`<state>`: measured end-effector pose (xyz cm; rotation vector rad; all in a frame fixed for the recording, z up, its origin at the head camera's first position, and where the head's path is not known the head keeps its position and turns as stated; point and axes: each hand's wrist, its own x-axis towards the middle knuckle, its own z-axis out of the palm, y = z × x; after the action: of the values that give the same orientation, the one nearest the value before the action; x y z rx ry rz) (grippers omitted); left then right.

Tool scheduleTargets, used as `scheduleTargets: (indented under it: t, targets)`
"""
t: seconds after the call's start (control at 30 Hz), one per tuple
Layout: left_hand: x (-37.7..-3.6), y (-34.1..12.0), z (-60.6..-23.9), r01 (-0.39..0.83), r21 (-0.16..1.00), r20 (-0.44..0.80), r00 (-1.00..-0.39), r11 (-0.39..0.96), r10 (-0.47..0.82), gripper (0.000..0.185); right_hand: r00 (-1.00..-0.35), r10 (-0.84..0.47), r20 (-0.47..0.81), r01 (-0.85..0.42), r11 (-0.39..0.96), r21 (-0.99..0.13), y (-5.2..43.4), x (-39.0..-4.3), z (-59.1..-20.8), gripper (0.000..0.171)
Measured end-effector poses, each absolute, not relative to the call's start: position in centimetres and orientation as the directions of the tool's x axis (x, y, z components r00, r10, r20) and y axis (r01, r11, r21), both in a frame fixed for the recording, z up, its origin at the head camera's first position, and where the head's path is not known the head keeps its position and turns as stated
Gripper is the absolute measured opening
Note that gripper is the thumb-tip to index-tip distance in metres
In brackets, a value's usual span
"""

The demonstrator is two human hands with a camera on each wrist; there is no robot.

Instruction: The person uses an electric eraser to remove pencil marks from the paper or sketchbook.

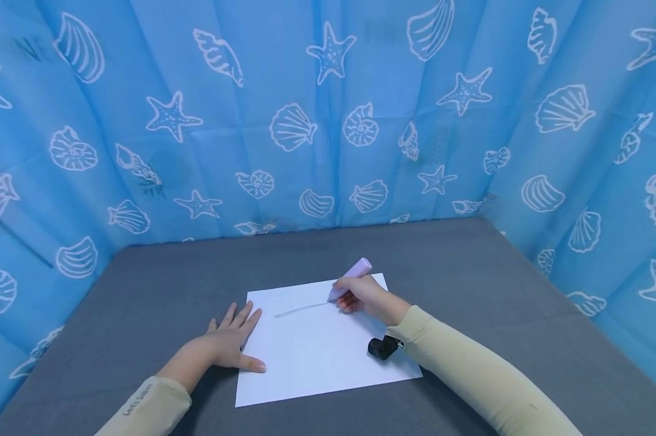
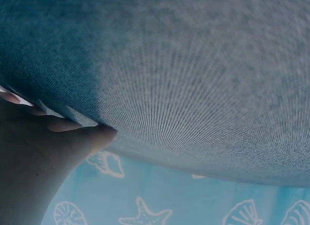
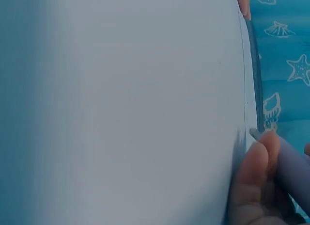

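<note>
A sheet of white paper (image 1: pixel 311 357) lies on the grey table. In my right hand (image 1: pixel 363 295) I pinch a thick light-purple marker (image 1: pixel 358 268), its tip at the paper's upper part. A thin grey line (image 1: pixel 300 309) runs left from that tip across the sheet. The right wrist view shows the marker (image 3: pixel 292 169) between thumb and fingers, with the line beyond them. My left hand (image 1: pixel 232 342) is spread flat at the paper's left edge, its thumb on the sheet. In the left wrist view the left hand (image 2: pixel 43 152) appears partly, at the lower left.
Grey cloth (image 1: pixel 159 290) covers the table around the paper. A blue curtain (image 1: pixel 317 157) printed with white shells and starfish hangs behind and at the sides. A black camera piece (image 1: pixel 382 348) juts from the right wrist over the sheet.
</note>
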<state>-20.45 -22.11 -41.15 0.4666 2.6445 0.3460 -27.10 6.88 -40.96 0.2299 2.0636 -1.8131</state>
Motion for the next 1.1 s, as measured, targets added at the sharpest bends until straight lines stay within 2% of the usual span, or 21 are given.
scheduleTargets:
  t: [0.37,0.7,1.1]
  targets:
    - [-20.19,-21.95,-40.99,0.279,0.288,-0.352,-0.859,0.916,0.372,0.119,-0.927,-0.099,-0.362,0.351,0.113,-0.930,6.58,-27.29,-41.23,0.018]
    - [-20.39,-21.97,-41.11,0.254,0.306,-0.373,-0.855,0.918,0.361,0.126,-0.919,-0.085,-0.384,0.364,0.184,-0.913,6.38,-27.18,-41.03,0.016]
    - [-20.52,-21.97,-41.12,0.257,0.303,-0.380,-0.851,0.918,0.363,0.123,-0.909,-0.111,-0.402,0.377,0.191,-0.906,6.32,-27.14,-40.87,0.020]
